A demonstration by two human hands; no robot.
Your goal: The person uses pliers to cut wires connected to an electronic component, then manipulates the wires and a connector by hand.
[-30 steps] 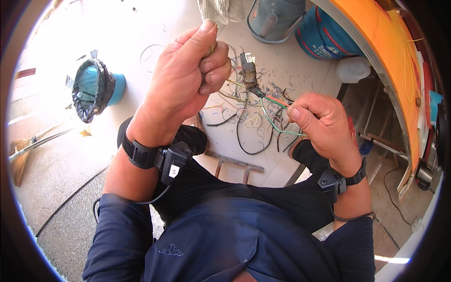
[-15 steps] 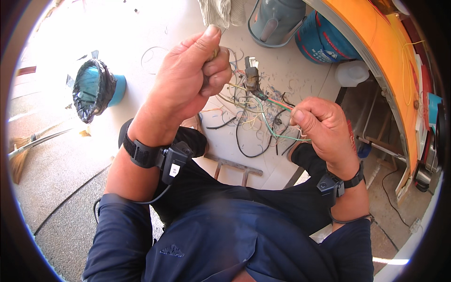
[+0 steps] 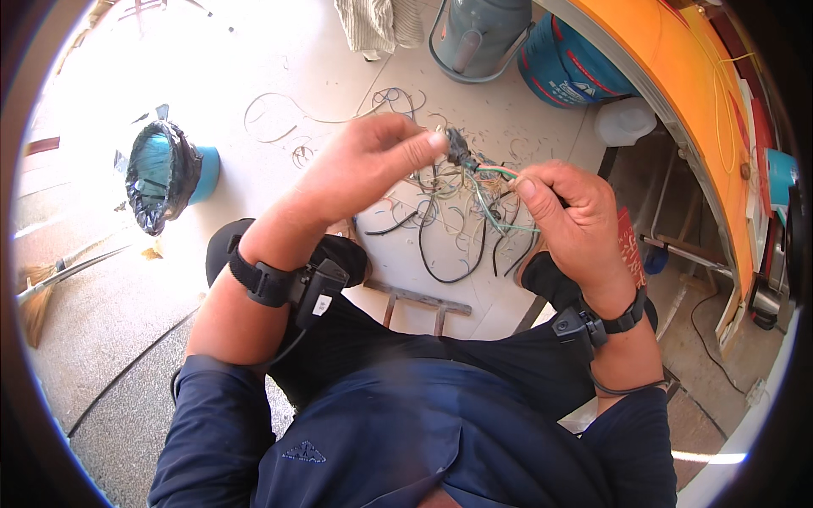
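Note:
My right hand [image 3: 569, 207] is closed in a pinch around thin red and green wires [image 3: 498, 170]. These wires run to a dark, worn connector [image 3: 458, 149] that hangs above the floor between my hands. My left hand [image 3: 373, 161] reaches across with its thumb and fingertips pressed together at the connector's near-left end. The fingers hide that end. Below my hands, a tangle of wire scraps [image 3: 461, 216] in black, green and pale colours lies on the tiles.
A teal bucket [image 3: 209, 173] lined with a black bag stands at left, above a broom [image 3: 36, 309]. Far off are a grey bucket [image 3: 483, 42], a blue bucket [image 3: 563, 68] and a striped cloth [image 3: 377, 25]. An orange panel [image 3: 694, 102] curves along the right.
My left hand has come down and right from a raised fist to the connector, its fingertips now at its end. The connector has tilted; my right hand keeps its pinch on the wires.

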